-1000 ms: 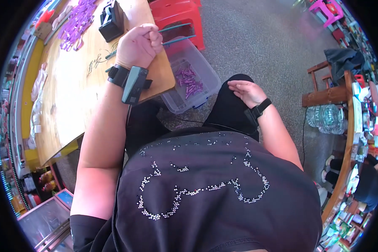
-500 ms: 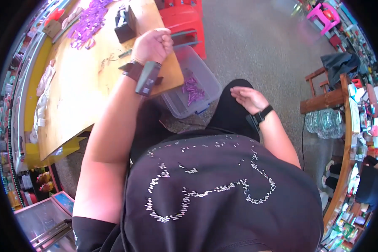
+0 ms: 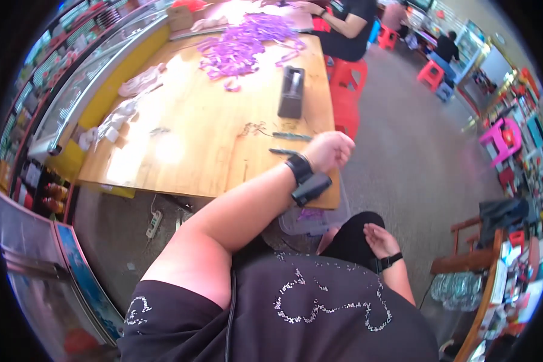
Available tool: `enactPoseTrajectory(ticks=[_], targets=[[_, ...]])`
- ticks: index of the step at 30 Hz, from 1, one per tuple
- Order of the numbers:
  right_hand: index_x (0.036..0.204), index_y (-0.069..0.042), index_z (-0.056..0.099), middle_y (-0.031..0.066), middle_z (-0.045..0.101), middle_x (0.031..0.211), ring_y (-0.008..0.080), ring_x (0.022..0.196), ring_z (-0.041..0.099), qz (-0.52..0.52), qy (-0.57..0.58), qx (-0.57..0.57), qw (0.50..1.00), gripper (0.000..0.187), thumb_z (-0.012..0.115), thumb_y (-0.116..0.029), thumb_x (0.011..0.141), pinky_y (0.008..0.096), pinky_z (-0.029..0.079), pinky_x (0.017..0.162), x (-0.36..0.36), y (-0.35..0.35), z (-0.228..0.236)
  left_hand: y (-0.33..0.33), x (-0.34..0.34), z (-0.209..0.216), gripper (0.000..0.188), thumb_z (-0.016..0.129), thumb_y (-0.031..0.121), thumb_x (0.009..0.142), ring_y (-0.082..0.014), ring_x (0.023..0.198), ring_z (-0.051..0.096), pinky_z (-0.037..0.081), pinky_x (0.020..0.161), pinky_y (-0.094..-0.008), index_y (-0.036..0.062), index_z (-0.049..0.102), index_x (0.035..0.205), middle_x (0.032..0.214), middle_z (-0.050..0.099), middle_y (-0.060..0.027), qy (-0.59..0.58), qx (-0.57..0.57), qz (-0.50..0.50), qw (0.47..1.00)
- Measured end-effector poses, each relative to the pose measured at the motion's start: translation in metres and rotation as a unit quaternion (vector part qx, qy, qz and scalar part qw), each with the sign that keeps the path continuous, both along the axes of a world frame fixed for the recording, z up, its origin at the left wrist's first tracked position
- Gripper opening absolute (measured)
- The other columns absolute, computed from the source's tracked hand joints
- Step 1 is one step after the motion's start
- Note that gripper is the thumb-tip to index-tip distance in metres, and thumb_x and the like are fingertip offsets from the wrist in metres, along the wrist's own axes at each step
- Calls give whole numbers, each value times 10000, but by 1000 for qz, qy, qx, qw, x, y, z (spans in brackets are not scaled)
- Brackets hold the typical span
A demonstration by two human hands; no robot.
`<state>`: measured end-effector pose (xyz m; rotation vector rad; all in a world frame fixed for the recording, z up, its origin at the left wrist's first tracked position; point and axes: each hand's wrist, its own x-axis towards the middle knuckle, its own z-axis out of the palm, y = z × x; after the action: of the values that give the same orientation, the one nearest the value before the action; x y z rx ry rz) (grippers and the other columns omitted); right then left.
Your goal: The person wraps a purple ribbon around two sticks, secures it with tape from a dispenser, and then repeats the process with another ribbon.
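Observation:
My left hand [image 3: 333, 152] is held over the right edge of a wooden table [image 3: 205, 120], its fingers curled into a loose fist. Whatever it holds, if anything, is hidden. Two slim dark green tools [image 3: 291, 137] lie on the wood beside it; their kind is unclear. My right hand [image 3: 381, 241] rests palm inward by my knee, with its fingers loosely extended and nothing in them. Partly under the table corner stands a clear plastic bin [image 3: 344, 212] with small purple pieces [image 3: 311, 214] inside. Farther back is a black tape dispenser [image 3: 291, 93].
Purple ribbon strips [image 3: 241, 45] are heaped at the table's far end, where a co-worker [image 3: 347, 27] sits. White cloth-like bundles [image 3: 117, 117] line the left edge. Red stools [image 3: 347, 90] stand right of the table, and a power strip [image 3: 154, 224] lies on the floor.
The view has tilted up and shifted left, bringing the far table end and other people into sight. Both hands keep much the same pose.

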<state>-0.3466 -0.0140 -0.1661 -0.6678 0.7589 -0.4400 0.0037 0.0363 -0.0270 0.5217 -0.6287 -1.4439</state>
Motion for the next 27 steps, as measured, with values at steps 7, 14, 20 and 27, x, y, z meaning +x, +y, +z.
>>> enactPoseTrajectory(ticks=[7, 14, 20, 27], targets=[[1075, -24, 596, 108, 614, 1112, 227, 1033, 582, 52, 48, 18, 997, 260, 543, -66, 824, 337, 472, 858, 40, -13, 2, 39, 16, 65, 103, 563, 152, 798, -70, 506, 475, 352, 447, -196, 57, 602, 791, 604, 517, 11, -79, 36, 68, 994], [1060, -26, 603, 114, 623, 1091, 241, 1018, 591, 66, 54, 82, 993, 257, 552, -72, 813, 362, 481, 847, 60, -37, 9, 31, 231, 66, 263, 616, 161, 748, -153, 679, 609, 494, 631, -279, 52, 648, 985, 727, 634, -64, -672, 131, 420, 596], [1024, -32, 625, 109, 638, 1058, 234, 980, 604, 89, 65, 58, 992, 237, 540, -83, 809, 351, 482, 818, 85, -57, 19, 35, 277, 29, 211, 569, 183, 758, -293, 808, 630, 482, 750, -356, 70, 674, 901, 832, 653, -162, -750, 282, 290, 524], [1034, -14, 610, 121, 635, 1050, 242, 990, 599, 58, 81, 37, 994, 247, 524, -72, 810, 359, 477, 824, 88, -82, 18, 49, 237, 131, 212, 656, 237, 771, -129, 702, 577, 459, 651, -290, 43, 665, 854, 761, 634, -25, -626, 89, 318, 707]])
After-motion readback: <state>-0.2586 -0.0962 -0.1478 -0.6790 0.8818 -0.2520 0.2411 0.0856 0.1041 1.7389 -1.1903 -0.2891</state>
